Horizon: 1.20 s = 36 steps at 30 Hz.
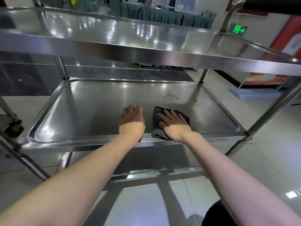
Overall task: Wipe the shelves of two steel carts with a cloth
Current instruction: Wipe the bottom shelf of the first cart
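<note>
A steel cart fills the view, and its middle shelf (84, 115) lies in front of me. My right hand (175, 123) presses flat, fingers straight, on a folded dark grey cloth (157, 128) near the shelf's front edge. My left hand (132, 120) rests on the bare steel just left of the cloth, its fingers bent downward and holding nothing. Brown crumbs and specks (172, 97) dot the shelf beyond and to the right of the cloth. The top shelf (114, 38) overhangs above, and the bottom shelf (146, 160) shows below my forearms.
The cart's upright posts (268, 113) stand at the corners, with a black-gripped handle (273, 4) at top right. Another steel frame (11, 123) stands at the left. Glossy floor tiles surround the cart. Draped tables (162, 15) and a green exit sign (238, 29) are behind.
</note>
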{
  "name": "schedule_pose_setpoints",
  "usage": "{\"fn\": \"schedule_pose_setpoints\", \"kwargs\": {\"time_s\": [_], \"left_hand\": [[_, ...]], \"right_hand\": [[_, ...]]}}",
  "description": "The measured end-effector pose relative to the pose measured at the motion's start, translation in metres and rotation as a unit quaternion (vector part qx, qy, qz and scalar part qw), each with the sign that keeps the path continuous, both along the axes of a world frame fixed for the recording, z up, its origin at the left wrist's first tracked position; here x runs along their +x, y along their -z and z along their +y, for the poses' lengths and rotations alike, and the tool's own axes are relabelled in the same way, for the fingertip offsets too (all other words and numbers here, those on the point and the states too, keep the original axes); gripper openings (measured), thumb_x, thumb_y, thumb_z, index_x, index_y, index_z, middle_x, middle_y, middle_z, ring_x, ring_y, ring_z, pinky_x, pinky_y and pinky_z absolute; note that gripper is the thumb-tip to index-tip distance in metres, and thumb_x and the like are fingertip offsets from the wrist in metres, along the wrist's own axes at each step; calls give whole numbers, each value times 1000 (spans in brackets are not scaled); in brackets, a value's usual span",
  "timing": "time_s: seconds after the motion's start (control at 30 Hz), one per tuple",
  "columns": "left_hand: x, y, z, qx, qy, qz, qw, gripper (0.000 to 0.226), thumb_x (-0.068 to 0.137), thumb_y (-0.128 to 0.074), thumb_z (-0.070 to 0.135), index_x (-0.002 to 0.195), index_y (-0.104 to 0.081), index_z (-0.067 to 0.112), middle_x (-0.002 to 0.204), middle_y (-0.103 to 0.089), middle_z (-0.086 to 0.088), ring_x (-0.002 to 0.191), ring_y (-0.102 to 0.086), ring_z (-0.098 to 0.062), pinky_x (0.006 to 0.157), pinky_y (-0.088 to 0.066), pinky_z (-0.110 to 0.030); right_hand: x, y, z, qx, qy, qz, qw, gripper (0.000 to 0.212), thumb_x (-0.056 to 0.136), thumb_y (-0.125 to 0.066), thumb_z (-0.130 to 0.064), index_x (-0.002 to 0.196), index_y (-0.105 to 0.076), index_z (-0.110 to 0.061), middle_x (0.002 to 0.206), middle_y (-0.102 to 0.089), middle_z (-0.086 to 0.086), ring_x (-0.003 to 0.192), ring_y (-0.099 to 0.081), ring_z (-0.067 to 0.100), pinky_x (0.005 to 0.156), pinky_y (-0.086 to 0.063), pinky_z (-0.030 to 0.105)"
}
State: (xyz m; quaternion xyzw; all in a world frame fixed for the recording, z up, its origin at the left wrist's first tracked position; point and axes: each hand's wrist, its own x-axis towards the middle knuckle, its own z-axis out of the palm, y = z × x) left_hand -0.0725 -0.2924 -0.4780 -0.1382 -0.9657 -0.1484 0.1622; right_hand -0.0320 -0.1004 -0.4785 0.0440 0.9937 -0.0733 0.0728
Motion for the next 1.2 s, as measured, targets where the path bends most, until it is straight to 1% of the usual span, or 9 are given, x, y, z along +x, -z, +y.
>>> {"fn": "schedule_pose_setpoints", "kwargs": {"time_s": [0.13,0.23,0.47,0.6,0.73,0.87,1.03,1.13,1.2], "left_hand": [[0,-5,48,6,-9,-25,1000,26,92,-45,11,116,-53,18,117,-52,-11,111,-47,-34,85,-37,-40],[5,6,64,0,-15,-35,999,25,90,-48,10,112,-54,20,116,-51,-10,109,-47,-33,85,-39,-41],[3,24,70,17,-49,39,998,12,96,-47,16,106,-54,15,108,-51,-12,100,-48,-34,84,-39,-41],[-1,31,69,25,-65,29,997,15,97,-47,19,109,-55,14,111,-50,-14,104,-48,-37,88,-39,-45],[-4,34,69,26,-49,43,998,19,98,-39,24,108,-55,18,110,-51,-12,102,-46,-35,89,-38,-45],[-7,36,66,18,-41,66,997,35,92,-24,29,104,-54,19,103,-52,-9,95,-46,-33,85,-40,-44],[-10,35,68,26,-50,66,996,30,91,-28,30,100,-54,19,100,-53,-10,93,-47,-33,82,-40,-44],[-9,32,70,35,-55,64,996,33,90,-26,34,96,-54,17,97,-54,-12,92,-48,-35,80,-41,-44],[-7,32,71,42,-61,64,995,32,91,-27,34,94,-54,16,95,-53,-13,90,-48,-35,80,-41,-45]], "right_hand": [[18,-3,50,-3,-2,-3,1000,57,110,-28,-48,165,-15,-46,176,-1,-9,162,3,16,130,1,43],[23,-1,65,-1,-25,-7,1000,58,109,-27,-48,166,-12,-45,176,2,-8,162,6,17,130,2,43],[4,7,55,0,-117,-10,993,59,110,-23,-53,165,-4,-46,175,11,-10,161,15,18,129,10,43],[-40,11,40,9,-148,24,989,59,110,-19,-55,166,-6,-45,176,6,-8,162,9,21,129,7,47],[-111,11,44,4,-134,37,990,58,109,-23,-54,166,-16,-42,176,-5,-4,162,-2,25,127,1,52],[-154,8,103,-9,-45,46,998,60,106,-23,-54,164,-22,-40,176,-8,-4,162,-5,24,128,-1,53],[-109,11,163,-5,24,38,999,59,108,-22,-52,166,-18,-38,176,-7,-2,162,-4,27,129,-1,53],[-57,16,146,28,-4,46,999,59,109,-23,-52,166,-15,-39,176,-6,-2,162,-5,28,128,-3,53],[-26,16,117,31,-46,37,998,59,109,-23,-54,166,-11,-43,176,0,-5,162,1,25,129,0,50]]}}
